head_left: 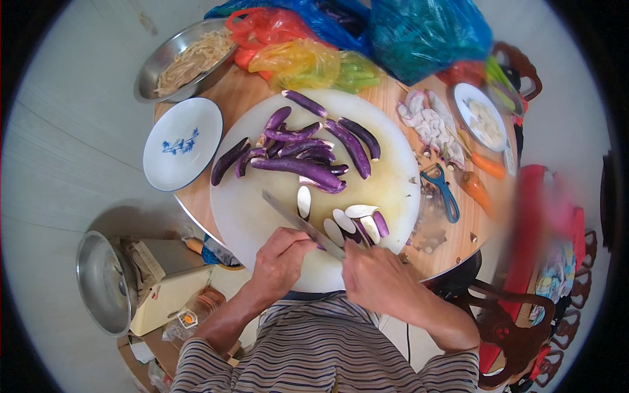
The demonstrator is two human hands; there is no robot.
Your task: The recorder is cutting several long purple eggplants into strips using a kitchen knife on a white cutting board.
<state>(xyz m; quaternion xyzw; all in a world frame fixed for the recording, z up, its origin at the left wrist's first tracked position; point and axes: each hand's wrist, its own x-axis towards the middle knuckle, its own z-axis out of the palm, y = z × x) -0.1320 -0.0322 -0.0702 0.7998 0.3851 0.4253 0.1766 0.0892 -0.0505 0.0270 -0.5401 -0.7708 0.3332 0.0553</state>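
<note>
My right hand (pixel 376 277) is closed around the handle of a kitchen knife (pixel 303 226), whose blade points up and to the left across a round white cutting board (pixel 236 211). Just left of the blade, my left hand (pixel 282 265) has its fingertips together on a piece of purple eggplant, mostly hidden beneath them. Pale oval eggplant slices (pixel 344 221) lie beyond my right hand, and another slice (pixel 304 200) rests apart near the blade. Several purple eggplants (pixel 300 169) lie on the far half of the board.
Left of the board are a white bowl (pixel 183 144) and a steel basin (pixel 189 91) of pale strips. Plastic bags (pixel 427 34) line the far edge. At right lie a blue peeler (pixel 444 191), carrots (pixel 476 191), peelings and a plate (pixel 464 98) of pale pieces. A wooden chair (pixel 516 319) stands lower right.
</note>
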